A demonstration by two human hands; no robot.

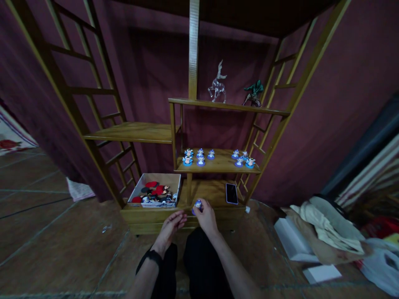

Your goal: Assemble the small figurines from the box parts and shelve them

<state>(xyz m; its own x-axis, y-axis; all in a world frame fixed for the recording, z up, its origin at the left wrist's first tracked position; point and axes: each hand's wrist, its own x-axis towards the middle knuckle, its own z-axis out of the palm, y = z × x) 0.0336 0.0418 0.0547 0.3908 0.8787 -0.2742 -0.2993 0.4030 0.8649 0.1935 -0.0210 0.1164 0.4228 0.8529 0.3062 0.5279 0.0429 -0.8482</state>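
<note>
My right hand (pixel 206 216) is closed around a small blue-based figurine (pixel 198 204), held just above the bottom board of a wooden shelf unit (pixel 218 166). My left hand (pixel 172 226) hovers beside it with fingers stretched out, holding nothing. Left of my hands, a white box (pixel 174 182) on the bottom board contains several small figurines with red and black parts. On the middle shelf stand two groups of the same blue-based figurines, one group (pixel 198 156) on the left and one group (pixel 243 158) on the right.
A dark phone (pixel 231 193) lies on the bottom board near my right hand. A glass deer (pixel 217 85) and a green statuette (pixel 254 93) stand on the upper shelf. Cloth, white boxes (pixel 291 241) and bags are heaped on the tiled floor at right.
</note>
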